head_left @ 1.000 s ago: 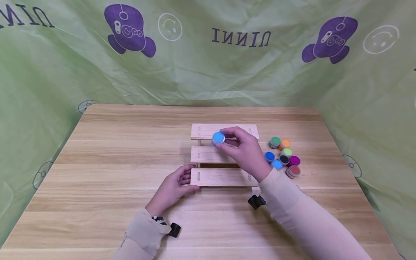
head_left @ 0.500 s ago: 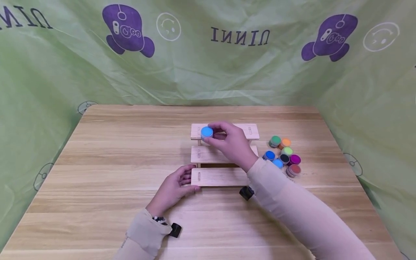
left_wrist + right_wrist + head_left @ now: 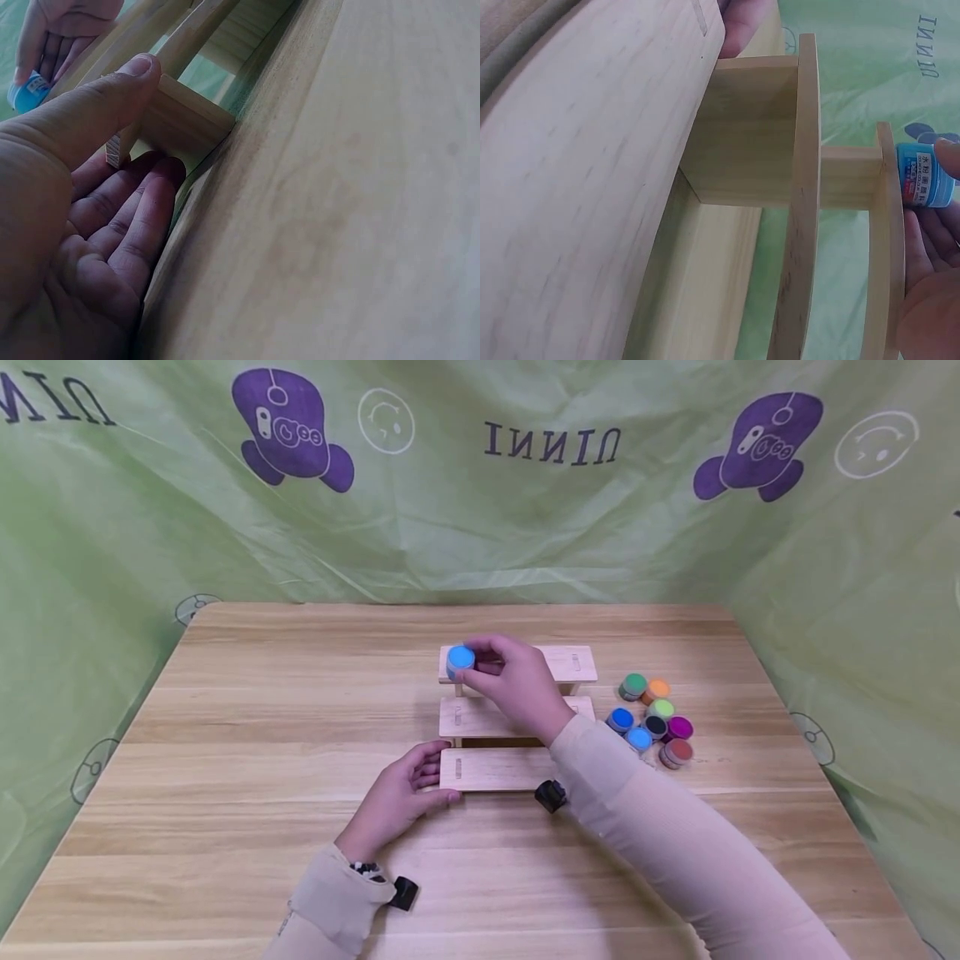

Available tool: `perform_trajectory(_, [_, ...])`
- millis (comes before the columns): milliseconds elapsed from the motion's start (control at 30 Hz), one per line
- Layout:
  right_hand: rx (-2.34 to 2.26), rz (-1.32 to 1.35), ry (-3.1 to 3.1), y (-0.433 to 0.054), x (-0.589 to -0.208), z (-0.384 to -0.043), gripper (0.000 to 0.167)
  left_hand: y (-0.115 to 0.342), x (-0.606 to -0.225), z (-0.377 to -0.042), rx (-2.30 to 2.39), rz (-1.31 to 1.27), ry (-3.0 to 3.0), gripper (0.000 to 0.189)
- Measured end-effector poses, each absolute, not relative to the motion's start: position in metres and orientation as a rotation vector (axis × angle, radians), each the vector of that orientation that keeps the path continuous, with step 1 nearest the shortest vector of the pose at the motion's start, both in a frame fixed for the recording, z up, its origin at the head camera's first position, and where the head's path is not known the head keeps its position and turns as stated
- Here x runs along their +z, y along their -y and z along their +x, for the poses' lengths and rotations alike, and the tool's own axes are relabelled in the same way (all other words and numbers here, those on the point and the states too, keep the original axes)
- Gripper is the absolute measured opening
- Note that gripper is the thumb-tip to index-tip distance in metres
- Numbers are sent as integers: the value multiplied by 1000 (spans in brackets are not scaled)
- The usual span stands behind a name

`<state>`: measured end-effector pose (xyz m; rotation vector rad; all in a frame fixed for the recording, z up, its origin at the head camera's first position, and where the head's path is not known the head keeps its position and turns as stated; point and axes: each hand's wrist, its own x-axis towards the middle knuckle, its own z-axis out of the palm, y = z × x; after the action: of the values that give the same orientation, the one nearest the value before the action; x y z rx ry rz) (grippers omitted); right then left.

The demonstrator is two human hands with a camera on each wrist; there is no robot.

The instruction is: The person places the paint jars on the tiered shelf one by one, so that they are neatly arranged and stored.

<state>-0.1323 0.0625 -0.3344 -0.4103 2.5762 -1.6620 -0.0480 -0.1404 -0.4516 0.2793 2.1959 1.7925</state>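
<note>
A three-step wooden display rack (image 3: pixel 502 768) stands mid-table. My right hand (image 3: pixel 517 683) pinches a small light-blue paint jar (image 3: pixel 460 662) between thumb and fingers at the left end of the rear, highest step (image 3: pixel 551 660). In the right wrist view the labelled jar (image 3: pixel 922 176) stands upright relative to that step, its base against or very close to the board. My left hand (image 3: pixel 401 789) grips the left end of the front, lowest step; in the left wrist view its thumb (image 3: pixel 112 101) lies over the board and its fingers curl beneath.
Right of the rack, several paint jars sit clustered on the wooden table (image 3: pixel 247 718), among them a green jar (image 3: pixel 633 686), an orange jar (image 3: pixel 657 690), a black jar (image 3: pixel 656 727) and a brown-red jar (image 3: pixel 677 752). A green printed curtain (image 3: pixel 450 527) surrounds the table.
My right hand has carried the light-blue jar leftward and back, from above the rack's middle to the left end of the top step. The left hand has kept its place.
</note>
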Motion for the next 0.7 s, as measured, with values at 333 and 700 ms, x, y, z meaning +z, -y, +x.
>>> perform_trajectory(333, [-1625, -401, -2628, -58, -334, -136, 46, 140, -451, -48, 1780, 292, -2208, 72])
perform_trajectory(700, [-1580, -365, -2717, -54, -335, -143, 43, 141, -451, -47, 1777, 284, -2219, 72])
